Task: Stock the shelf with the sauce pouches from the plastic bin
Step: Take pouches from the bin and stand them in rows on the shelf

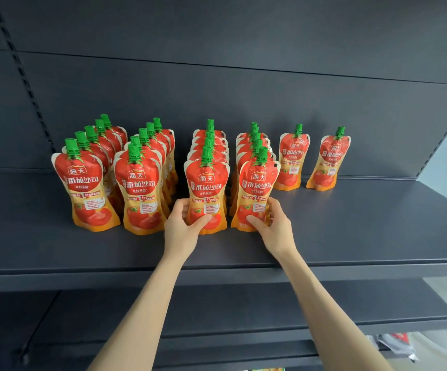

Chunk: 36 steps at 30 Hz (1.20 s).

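Basically, left hand (183, 226) gripped one tomato sauce pouch (207, 188) low, right hand (272, 223) gripped the neighbouring pouch (257, 188), both upright mid-frame on the dark shelf (350, 236); they looked soft, light, slick, so the wide base seemed safer than the green spout (207, 153).

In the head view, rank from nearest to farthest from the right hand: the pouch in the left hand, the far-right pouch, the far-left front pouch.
1. Pouch in the left hand, just beside on the left.
2. Far-right pouch, back right.
3. Far-left front pouch, far left.
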Available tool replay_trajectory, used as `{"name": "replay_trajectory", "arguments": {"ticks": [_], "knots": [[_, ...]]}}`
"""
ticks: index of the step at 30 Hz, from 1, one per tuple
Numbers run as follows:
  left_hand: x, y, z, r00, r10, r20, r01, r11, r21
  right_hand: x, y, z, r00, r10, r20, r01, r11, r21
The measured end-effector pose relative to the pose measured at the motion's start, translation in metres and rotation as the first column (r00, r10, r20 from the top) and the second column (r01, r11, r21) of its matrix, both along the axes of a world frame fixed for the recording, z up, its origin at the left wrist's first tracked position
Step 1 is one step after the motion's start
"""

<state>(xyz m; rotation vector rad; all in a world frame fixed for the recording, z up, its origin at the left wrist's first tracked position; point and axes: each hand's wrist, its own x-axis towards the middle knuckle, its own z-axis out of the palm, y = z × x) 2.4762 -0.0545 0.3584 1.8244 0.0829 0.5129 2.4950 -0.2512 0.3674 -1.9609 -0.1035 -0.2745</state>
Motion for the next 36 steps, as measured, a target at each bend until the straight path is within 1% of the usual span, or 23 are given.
{"name": "replay_trajectory", "arguments": {"ticks": [6, 8, 16, 22, 28, 36], "knots": [[-0.003, -0.001, 0.002, 1.000, 0.014, -0.012, -0.013, 1.000, 0.019, 0.005, 0.001, -0.003, 0.998, -0.066, 0.024, 0.069, 0.986, -0.152], [-0.005, -0.002, 0.003, 1.000, 0.015, -0.008, -0.015, 1.000, 0.017, 0.004, 0.002, -0.004, 0.996, -0.084, 0.036, 0.089, 0.981, -0.173], [-0.010, -0.005, 0.007, 0.999, 0.049, -0.006, -0.049, 0.997, 0.066, 0.004, 0.001, -0.006, 0.997, -0.077, 0.009, 0.077, 0.985, -0.157], [-0.011, -0.004, 0.008, 0.999, 0.035, -0.013, -0.034, 0.997, 0.068, 0.002, 0.002, -0.004, 0.997, -0.083, 0.009, 0.083, 0.984, -0.155], [-0.010, -0.001, 0.008, 1.000, -0.001, -0.023, 0.002, 0.998, 0.056, 0.001, -0.001, -0.001, 0.996, -0.063, -0.064, 0.058, 0.995, -0.080], [-0.012, -0.001, 0.007, 1.000, -0.003, -0.021, 0.004, 0.998, 0.067, 0.001, -0.010, 0.001, 0.998, 0.021, -0.064, -0.023, 0.999, -0.031]]}}
